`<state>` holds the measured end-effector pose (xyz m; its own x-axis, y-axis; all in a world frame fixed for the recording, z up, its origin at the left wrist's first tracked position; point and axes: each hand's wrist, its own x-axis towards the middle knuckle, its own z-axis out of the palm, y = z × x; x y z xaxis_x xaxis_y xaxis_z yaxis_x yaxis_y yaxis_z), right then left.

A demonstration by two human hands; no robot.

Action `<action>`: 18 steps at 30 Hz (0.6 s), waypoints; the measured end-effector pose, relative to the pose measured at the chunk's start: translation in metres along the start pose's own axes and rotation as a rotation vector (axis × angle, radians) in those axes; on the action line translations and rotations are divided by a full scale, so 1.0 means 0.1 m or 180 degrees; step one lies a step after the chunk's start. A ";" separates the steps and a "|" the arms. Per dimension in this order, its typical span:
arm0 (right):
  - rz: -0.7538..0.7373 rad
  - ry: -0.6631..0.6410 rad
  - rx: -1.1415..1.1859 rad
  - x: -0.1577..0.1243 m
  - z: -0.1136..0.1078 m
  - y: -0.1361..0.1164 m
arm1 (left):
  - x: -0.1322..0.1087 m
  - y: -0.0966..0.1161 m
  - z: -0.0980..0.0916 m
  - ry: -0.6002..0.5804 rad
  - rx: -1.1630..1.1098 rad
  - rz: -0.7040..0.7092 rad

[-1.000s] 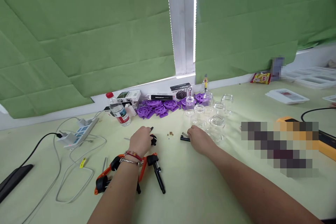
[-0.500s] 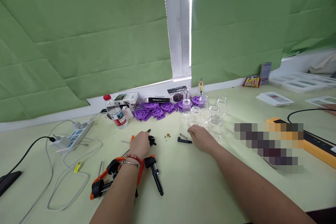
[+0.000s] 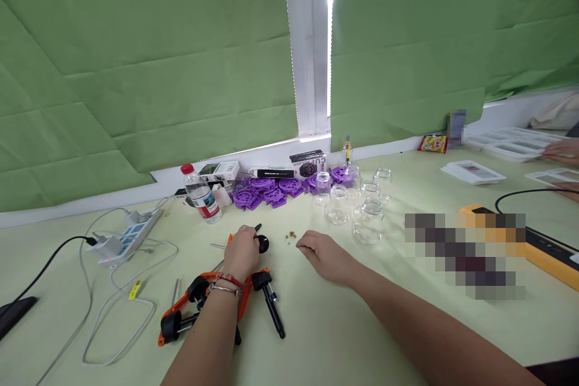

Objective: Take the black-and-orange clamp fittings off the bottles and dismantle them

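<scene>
My left hand [image 3: 242, 252] is closed on a black part with a round end [image 3: 263, 244]; a dark tip [image 3: 257, 228] shows beyond the fingers. Beneath that wrist lies an orange and black clamp-like assembly [image 3: 246, 301] with metal rods, partly hidden by my forearm. A black handle piece [image 3: 274, 313] extends from it. My right hand [image 3: 328, 258] has its fingers pinched together above the table; whatever they hold is hidden. Just beyond its fingertips are several tiny brass-coloured pieces [image 3: 292, 234]. The spring and short black tube are out of sight, where the right hand now covers the table.
Glass jars [image 3: 371, 223] stand behind my right hand, purple plastic parts [image 3: 274, 193] and boxes along the wall. A water bottle [image 3: 202, 196] and power strip [image 3: 138, 229] with cables are left. Right are an orange-black device [image 3: 543, 256] and another person's hands [image 3: 563, 149].
My right hand has moved left and nearer, over where the spring and black tube lay. The black part in my left hand has turned, showing its round end. Another person's hand has appeared far right.
</scene>
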<state>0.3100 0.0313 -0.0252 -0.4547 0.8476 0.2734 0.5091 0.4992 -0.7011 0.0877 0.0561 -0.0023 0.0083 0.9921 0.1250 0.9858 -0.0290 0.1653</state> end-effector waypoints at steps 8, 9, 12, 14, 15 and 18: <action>0.0809 -0.0267 0.0868 0.23 0.29 0.07 | -0.04 -0.09 -0.07 0.0026 -0.0568 0.0131; 0.0918 -0.0321 0.0986 0.27 0.34 0.08 | -0.04 -0.12 -0.06 0.0031 -0.0705 0.0144; 0.1216 -0.0327 0.1529 0.38 0.49 0.06 | -0.05 -0.21 -0.06 0.0111 -0.1226 0.0174; 0.1265 -0.0242 0.1867 0.47 0.56 0.01 | -0.07 -0.26 -0.09 0.0168 -0.1718 0.0232; 0.1206 -0.0195 0.1985 0.51 0.59 -0.01 | -0.08 -0.28 -0.12 0.0177 -0.2019 0.0254; 0.0827 -0.0139 0.2211 0.62 0.63 -0.12 | -0.14 -0.29 -0.24 0.0065 -0.2999 0.0176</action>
<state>0.2295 0.0660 -0.0416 -0.4186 0.9078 0.0257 0.0313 0.0427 -0.9986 0.0550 0.0399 0.0148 0.0393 0.9843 0.1718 0.4426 -0.1713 0.8802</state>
